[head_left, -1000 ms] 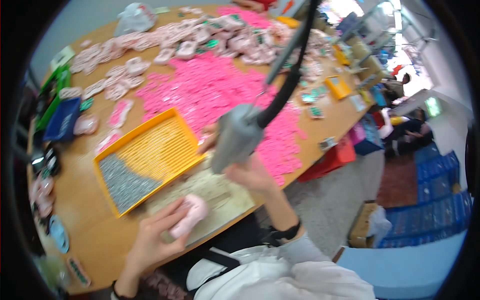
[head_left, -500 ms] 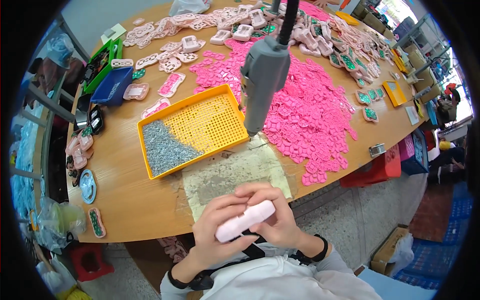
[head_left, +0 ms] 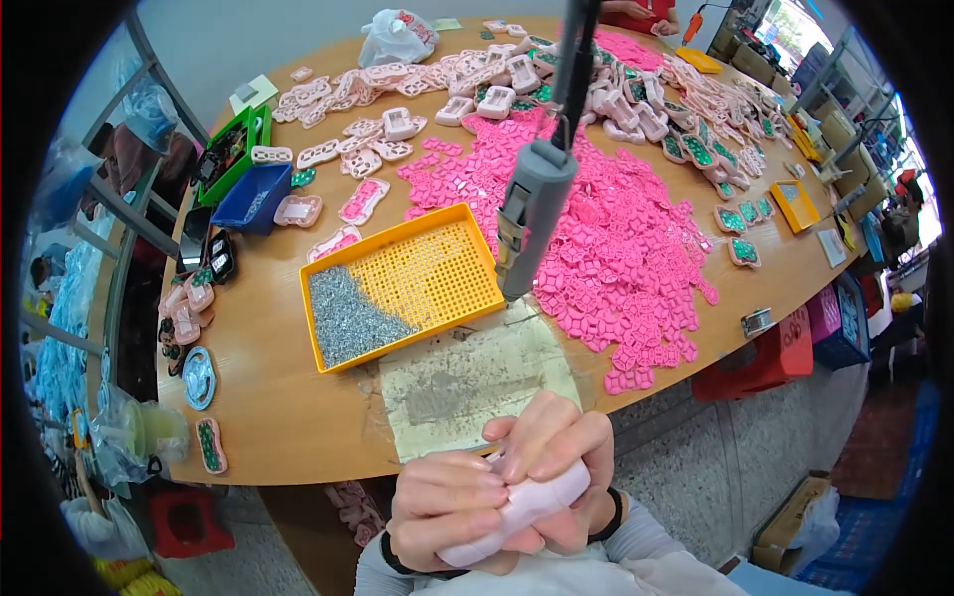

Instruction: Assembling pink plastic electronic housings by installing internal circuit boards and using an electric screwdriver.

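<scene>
Bench (head_left: pixel 278 427) toward twelve o'clock, left hand (head_left: pixel 437 507) and right hand (head_left: pixel 558 442) clamp a pale pink casing (head_left: pixel 549 499) at six, ideally pressing evenly.

White garment (head_left: pixel 581 580); pale grey sleeves (head_left: pixel 646 537) to garment's left and right; black wristbands (head_left: pixel 621 509) forward of garment; bare fingers (head_left: pixel 447 500).

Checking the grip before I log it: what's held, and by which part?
A pale pink piece: left hand on its left half, right hand on its right half.

casing (head_left: pixel 553 496): smooth matt plastic | tray (head_left: pixel 455 282): plastic | tabletop (head_left: pixel 263 397): glossy wood
</scene>
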Demonstrator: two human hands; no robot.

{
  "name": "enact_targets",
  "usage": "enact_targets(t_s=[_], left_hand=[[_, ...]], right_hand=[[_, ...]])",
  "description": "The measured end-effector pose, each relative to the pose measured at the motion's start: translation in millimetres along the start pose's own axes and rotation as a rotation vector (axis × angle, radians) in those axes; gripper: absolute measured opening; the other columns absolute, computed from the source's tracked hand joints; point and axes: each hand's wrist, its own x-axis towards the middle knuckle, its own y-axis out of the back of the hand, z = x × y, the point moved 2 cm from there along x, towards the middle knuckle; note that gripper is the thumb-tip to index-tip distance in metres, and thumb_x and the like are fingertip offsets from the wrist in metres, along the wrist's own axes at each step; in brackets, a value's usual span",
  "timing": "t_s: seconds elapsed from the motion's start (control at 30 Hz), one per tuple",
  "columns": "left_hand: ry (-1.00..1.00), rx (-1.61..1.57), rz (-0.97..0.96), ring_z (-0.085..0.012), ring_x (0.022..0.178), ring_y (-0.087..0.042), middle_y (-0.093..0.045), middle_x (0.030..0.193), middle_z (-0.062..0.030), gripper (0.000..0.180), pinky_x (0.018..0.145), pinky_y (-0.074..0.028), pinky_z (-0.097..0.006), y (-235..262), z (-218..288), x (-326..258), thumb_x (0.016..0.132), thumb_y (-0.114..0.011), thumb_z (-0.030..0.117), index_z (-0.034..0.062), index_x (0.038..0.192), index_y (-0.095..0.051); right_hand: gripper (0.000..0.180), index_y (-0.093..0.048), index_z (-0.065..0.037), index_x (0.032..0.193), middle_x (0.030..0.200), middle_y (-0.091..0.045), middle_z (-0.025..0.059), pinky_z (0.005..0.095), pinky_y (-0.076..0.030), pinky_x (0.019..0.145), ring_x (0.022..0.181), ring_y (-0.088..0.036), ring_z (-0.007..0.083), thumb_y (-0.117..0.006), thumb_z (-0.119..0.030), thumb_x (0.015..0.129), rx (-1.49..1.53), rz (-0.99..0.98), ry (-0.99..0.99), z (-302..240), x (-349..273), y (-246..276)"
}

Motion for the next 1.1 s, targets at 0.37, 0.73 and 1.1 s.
enact_targets(t_s=[0.37,0.73,1.1], left_hand=[[0.240,0.296,-0.077,-0.0190,0.077,-0.052,-0.051,0.085,-0.0104,0.029,0.070,-0.045,-0.032,13.5,-35.8,0.2,0.079,-0.070,0.015,0.0012,0.093,-0.049],[0.983,1.073,-0.733,-0.0262,0.096,-0.062,-0.065,0.105,-0.0186,0.034,0.084,-0.047,-0.034,181.2,46.5,-27.7,0.081,-0.068,0.008,-0.0041,0.111,-0.058],[0.645,0.881,-0.467,-0.0243,0.080,-0.064,-0.067,0.091,-0.0147,0.028,0.071,-0.049,-0.032,175.8,-53.0,64.1,0.077,-0.069,0.009,-0.0024,0.102,-0.063]], right_hand=[[0.032,-0.047,-0.003,0.110,0.104,-0.050,0.0098,0.0350,-0.038,0.099,0.100,-0.051,0.0190,-0.061,-0.023,0.090,-0.017,0.031,-0.312,43.6,-13.7,19.2],[0.028,-0.056,0.000,0.109,0.102,-0.061,0.0114,0.0310,-0.044,0.088,0.095,-0.058,0.0194,-0.060,-0.020,0.090,-1.314,0.372,-0.389,-37.1,45.8,303.3],[0.093,-0.035,-0.006,0.138,0.128,-0.049,0.0267,0.0493,-0.024,0.107,0.125,-0.039,0.0423,-0.070,-0.055,0.068,-1.478,0.266,-0.675,-5.4,88.9,623.7]])
